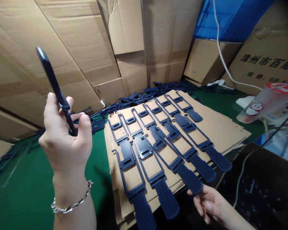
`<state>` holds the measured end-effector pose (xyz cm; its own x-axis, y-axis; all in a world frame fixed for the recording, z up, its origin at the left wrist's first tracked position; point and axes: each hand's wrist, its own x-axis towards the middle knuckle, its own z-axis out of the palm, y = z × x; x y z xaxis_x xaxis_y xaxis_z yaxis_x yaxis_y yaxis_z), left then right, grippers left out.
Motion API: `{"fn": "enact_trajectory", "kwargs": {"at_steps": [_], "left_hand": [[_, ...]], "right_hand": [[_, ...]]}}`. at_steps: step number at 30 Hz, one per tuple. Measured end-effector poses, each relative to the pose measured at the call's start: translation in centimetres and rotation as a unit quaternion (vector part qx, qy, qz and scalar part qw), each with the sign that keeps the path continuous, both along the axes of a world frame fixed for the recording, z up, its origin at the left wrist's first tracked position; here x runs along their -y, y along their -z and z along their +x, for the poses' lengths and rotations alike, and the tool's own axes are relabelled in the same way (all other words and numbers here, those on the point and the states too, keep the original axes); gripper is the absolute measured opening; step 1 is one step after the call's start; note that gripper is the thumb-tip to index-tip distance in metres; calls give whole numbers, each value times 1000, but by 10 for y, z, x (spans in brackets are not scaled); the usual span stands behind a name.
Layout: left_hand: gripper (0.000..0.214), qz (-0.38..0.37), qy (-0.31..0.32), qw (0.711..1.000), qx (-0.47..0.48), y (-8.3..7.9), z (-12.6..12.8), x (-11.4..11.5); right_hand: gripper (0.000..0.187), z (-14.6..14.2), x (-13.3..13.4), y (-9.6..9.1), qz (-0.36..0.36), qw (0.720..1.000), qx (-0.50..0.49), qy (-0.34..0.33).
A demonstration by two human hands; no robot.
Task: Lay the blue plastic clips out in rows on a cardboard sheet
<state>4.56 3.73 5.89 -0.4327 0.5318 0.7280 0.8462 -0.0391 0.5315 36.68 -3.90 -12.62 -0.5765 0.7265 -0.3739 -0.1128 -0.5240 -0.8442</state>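
My left hand (pixel 64 127) is raised at the left, its fingers closed around a dark blue plastic part (pixel 51 75) seen edge-on and tilted upward. Two rows of dark blue plastic frames with ribbed tongues (pixel 144 210) lie on a stack of cardboard sheets (pixel 213 127). At the lower right, the fingertips of my right hand (pixel 211 204) grip the rounded end of one ribbed plastic frame (pixel 188 177) in the front row. That tongue sticks out past the near edge of the cardboard. Some fingertips are hidden beneath it.
Behind the cardboard, a heap of loose dark plastic parts (pixel 134 100) lies on the green table (pixel 21 188). Cardboard boxes (pixel 74 41) wall off the back. On the right are a plastic cup (pixel 261 103), a white cable (pixel 222 54) and a dark bag of parts (pixel 256 191).
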Motion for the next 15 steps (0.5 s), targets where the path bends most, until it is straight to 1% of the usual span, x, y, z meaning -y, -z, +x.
{"fn": "enact_trajectory", "kwargs": {"at_steps": [2,4,7,11,15], "left_hand": [[57,2,1,1000,2,-1,1,0],[57,-12,-2,1000,3,-1,2,1],[59,-18,1,1000,7,0,0,1],[61,-13,5,1000,10,1,-4,0],[62,-19,6,1000,18,2,-7,-1]], "right_hand": [[67,-9,4,-3,-23,998,-7,53],[64,-15,6,-5,-44,995,-5,89],[59,-21,7,-2,-38,992,25,118],[59,-26,9,3,-1,993,62,97],[65,-29,13,3,19,995,73,64]]}}
